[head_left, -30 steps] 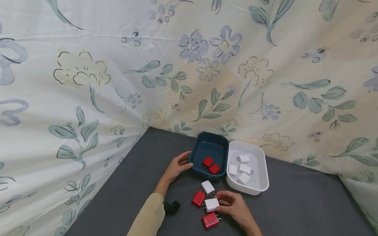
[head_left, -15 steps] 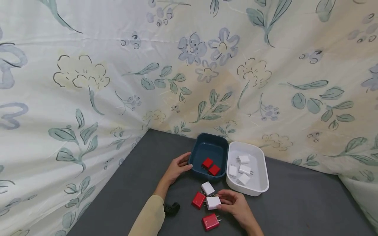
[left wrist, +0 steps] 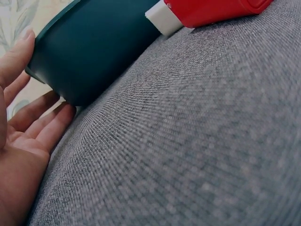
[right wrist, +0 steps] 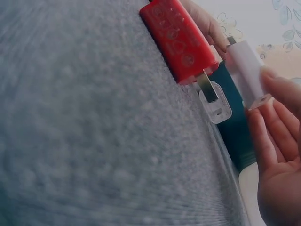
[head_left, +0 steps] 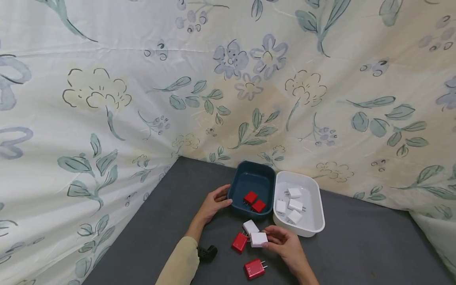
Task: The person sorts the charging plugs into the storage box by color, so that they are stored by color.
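My right hand [head_left: 285, 243] pinches a white charger plug [head_left: 259, 240] between thumb and fingers. In the right wrist view this charger [right wrist: 244, 73] is clear of the cloth, its prongs pointing away from the hand. Behind it lies another white charger [head_left: 251, 227], with a red charger [head_left: 240, 242] to the left. Nearer the front lies a second red charger [head_left: 254, 268], prongs to the right. My left hand [head_left: 213, 204] touches the left side of a dark blue bin [head_left: 233, 194]; in the left wrist view its extended fingers [left wrist: 59, 120] rest against the wall.
Two red chargers [head_left: 258, 206] lie inside the blue bin. A white bin [head_left: 317, 213] holding several white chargers [head_left: 294, 217] stands directly to its right. Dark grey cloth [head_left: 356, 245] covers the table. A patterned curtain [head_left: 213, 99] hangs behind and at the left.
My right hand has lifted the white charger off the front group and shifted it slightly right and away from me. The left hand stays at the blue bin.
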Action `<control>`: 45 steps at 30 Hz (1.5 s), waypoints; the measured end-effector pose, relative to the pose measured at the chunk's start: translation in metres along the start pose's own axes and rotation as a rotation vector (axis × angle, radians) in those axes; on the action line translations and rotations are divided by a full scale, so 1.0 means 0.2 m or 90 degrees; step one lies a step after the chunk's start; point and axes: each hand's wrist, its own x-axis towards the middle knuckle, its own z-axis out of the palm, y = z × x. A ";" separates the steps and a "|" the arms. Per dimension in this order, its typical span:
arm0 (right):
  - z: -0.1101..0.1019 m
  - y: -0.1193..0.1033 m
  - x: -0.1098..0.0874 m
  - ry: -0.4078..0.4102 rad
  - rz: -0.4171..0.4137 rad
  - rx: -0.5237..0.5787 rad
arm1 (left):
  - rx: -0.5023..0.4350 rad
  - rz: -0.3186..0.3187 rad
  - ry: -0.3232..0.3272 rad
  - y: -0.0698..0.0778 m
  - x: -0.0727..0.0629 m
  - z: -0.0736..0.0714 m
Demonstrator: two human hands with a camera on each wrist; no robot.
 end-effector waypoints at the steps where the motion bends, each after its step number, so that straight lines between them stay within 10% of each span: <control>1: 0.00 0.00 0.00 0.012 -0.001 0.002 | -0.003 -0.002 -0.006 0.02 -0.01 0.00; 32: -0.01 -0.09 0.00 0.249 -0.085 0.027 | 0.018 0.023 0.026 -0.03 0.00 0.01; 45: -0.03 -0.12 0.02 0.252 -0.142 0.087 | 0.014 0.015 0.028 -0.01 -0.01 0.01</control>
